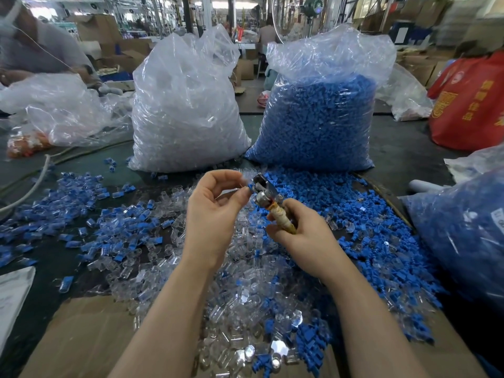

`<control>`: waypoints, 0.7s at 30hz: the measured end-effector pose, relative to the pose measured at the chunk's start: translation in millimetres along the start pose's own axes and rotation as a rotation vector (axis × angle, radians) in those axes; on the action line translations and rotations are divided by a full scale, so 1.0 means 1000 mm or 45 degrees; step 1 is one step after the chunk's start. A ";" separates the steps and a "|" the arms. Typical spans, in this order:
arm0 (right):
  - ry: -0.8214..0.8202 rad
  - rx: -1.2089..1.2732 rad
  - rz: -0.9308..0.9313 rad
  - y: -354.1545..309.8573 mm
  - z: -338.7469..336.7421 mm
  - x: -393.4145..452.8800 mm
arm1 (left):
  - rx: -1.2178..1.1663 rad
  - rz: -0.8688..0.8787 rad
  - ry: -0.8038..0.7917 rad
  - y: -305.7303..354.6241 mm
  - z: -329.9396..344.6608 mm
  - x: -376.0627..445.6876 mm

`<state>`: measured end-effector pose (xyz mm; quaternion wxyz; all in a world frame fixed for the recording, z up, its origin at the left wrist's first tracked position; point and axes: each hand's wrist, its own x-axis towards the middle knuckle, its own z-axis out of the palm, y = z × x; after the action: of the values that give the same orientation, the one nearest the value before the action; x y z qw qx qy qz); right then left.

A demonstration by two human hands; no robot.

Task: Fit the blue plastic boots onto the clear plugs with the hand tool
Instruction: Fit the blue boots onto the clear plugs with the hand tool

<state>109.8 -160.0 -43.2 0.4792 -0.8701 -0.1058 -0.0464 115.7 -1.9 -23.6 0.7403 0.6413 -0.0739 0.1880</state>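
Note:
My right hand (302, 236) grips the taped yellowish handle of the hand tool (268, 196), whose metal head points up and left. My left hand (215, 205) pinches a small blue boot (248, 186) against the tool's metal tip. Whether a clear plug sits on the tip is hidden. Loose clear plugs (240, 285) lie heaped under my forearms. A spread of loose blue boots (362, 227) covers the table to the right. Fitted blue-and-clear pieces (90, 211) lie scattered to the left.
Two tall plastic sacks stand behind: clear plugs (185, 110) on the left, blue boots (319, 118) on the right. Another bag of blue parts (463, 236) sits at the right edge, a red bag (471, 105) beyond it. Cardboard (90, 336) lies in front. A person (30, 42) works at far left.

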 end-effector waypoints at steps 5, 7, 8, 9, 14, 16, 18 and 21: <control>-0.001 -0.052 -0.018 -0.001 0.000 0.000 | 0.029 0.018 -0.043 0.001 -0.002 0.000; 0.004 -0.077 -0.023 0.000 0.000 -0.001 | 0.026 0.017 -0.049 0.000 -0.002 0.001; 0.008 -0.091 -0.025 0.000 0.001 -0.001 | 0.024 0.015 -0.049 0.000 -0.003 0.001; 0.011 -0.104 -0.026 0.000 0.001 -0.001 | 0.024 0.013 -0.049 -0.001 -0.003 0.001; 0.002 -0.116 -0.015 0.001 0.000 -0.001 | -0.004 -0.014 -0.040 -0.002 -0.002 0.001; -0.003 -0.130 -0.010 0.001 0.000 -0.001 | -0.011 -0.020 -0.043 -0.002 -0.002 0.001; -0.001 -0.146 -0.014 0.001 0.001 -0.001 | -0.017 -0.026 -0.054 -0.001 -0.003 0.002; -0.004 -0.155 -0.021 0.001 0.002 -0.002 | -0.003 -0.029 -0.071 -0.001 -0.006 0.002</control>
<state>108.3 -159.0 -45.5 0.4248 -0.8968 -0.1108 -0.0552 117.0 3.7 -24.5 0.7407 0.6462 -0.0874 0.1616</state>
